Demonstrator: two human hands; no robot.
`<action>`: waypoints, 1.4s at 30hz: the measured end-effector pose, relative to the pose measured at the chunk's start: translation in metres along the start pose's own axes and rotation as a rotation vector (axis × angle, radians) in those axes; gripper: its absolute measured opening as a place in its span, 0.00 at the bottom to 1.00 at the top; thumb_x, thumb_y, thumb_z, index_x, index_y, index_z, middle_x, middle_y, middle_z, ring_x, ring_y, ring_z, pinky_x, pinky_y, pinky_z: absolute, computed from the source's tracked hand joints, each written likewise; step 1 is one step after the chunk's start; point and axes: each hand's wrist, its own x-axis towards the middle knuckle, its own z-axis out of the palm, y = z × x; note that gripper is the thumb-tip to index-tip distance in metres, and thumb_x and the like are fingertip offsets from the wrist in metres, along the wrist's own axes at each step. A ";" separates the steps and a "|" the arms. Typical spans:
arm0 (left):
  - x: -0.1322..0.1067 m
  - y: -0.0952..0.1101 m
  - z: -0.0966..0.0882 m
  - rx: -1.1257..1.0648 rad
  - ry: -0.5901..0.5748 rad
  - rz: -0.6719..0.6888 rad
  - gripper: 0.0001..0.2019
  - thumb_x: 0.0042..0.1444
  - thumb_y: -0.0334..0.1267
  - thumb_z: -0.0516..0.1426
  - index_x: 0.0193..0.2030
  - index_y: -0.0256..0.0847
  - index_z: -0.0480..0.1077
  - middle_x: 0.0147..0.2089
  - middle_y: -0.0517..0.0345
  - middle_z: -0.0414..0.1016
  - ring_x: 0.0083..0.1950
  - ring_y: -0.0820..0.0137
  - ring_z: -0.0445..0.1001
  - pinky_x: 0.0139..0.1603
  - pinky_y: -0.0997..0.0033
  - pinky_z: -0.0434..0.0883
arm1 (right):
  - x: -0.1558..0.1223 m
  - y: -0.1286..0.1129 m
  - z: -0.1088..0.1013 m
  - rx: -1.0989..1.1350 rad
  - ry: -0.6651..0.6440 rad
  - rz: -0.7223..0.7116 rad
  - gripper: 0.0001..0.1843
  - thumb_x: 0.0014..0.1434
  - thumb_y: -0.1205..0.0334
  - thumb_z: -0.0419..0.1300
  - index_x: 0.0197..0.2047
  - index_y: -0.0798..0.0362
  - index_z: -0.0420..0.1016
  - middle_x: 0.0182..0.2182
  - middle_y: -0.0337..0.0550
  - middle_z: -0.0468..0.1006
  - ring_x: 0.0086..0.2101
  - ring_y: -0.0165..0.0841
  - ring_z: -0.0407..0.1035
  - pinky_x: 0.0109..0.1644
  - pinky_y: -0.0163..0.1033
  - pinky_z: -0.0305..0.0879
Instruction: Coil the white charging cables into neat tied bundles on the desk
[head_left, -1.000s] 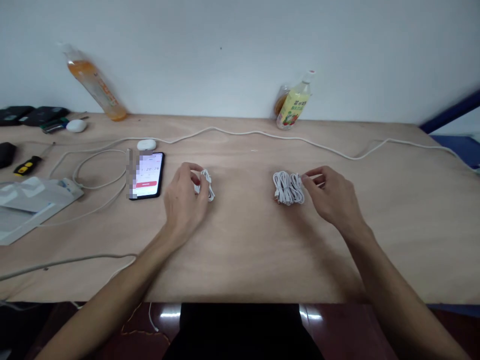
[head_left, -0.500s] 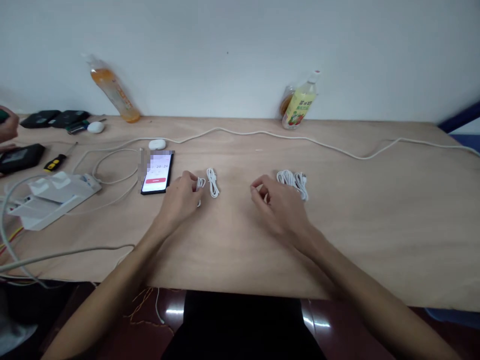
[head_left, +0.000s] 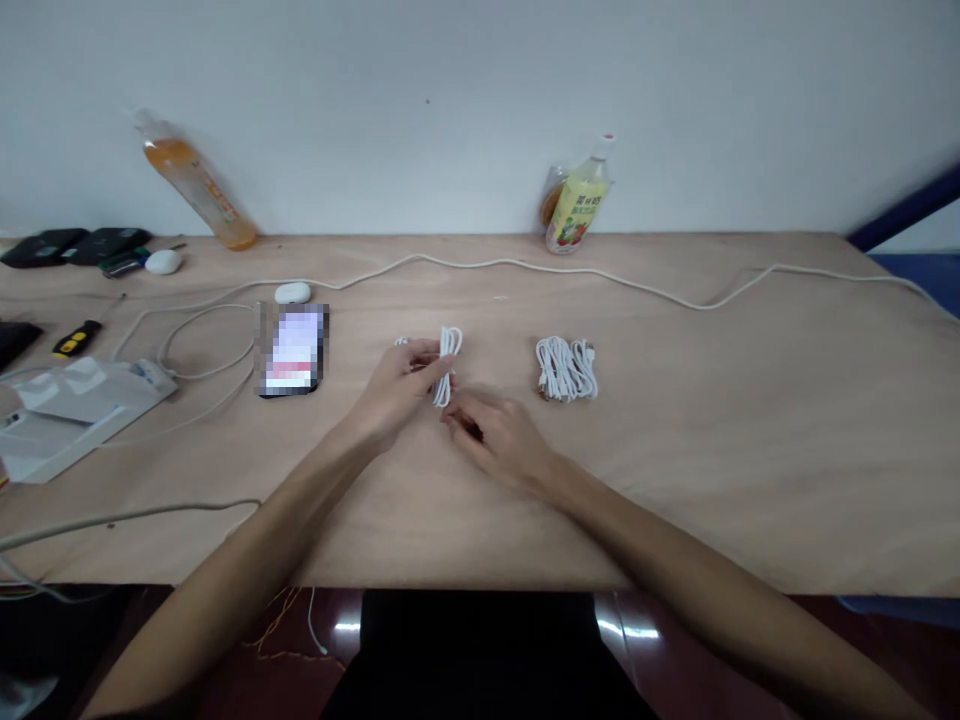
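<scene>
My left hand (head_left: 401, 388) is closed on a coiled white cable (head_left: 448, 345), its thumb in front, and keeps the coil upright over the wooden table. Just behind my left fingers, the end of another white cable (head_left: 401, 342) shows; most of it is hidden. My right hand (head_left: 499, 437) is curled shut, its fingertips close to the lower end of the held coil. Whether they grip it, I cannot tell. Right of both hands lies a group of coiled white cables (head_left: 566, 370), side by side on the table.
A phone (head_left: 295, 345) and a white earbud case (head_left: 292, 293) lie to the left. Beyond them are a white open box (head_left: 82, 410) and a screwdriver (head_left: 76, 340). A long white cord (head_left: 480, 263) crosses the table. Two bottles, orange (head_left: 202, 190) and yellow (head_left: 579, 205), lean on the wall.
My left hand has moved right and taken up a coiled cable from the table. My right hand has come left and nearer, away from the cable group. The camera view has turned slightly right.
</scene>
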 end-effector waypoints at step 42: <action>0.002 -0.037 0.017 -0.554 -0.242 -0.092 0.22 0.49 0.52 0.79 0.39 0.36 0.86 0.30 0.58 0.81 0.31 0.74 0.77 0.32 0.76 0.77 | -0.004 0.002 -0.013 0.554 0.329 0.218 0.09 0.72 0.56 0.62 0.53 0.46 0.74 0.30 0.33 0.75 0.30 0.32 0.72 0.34 0.38 0.66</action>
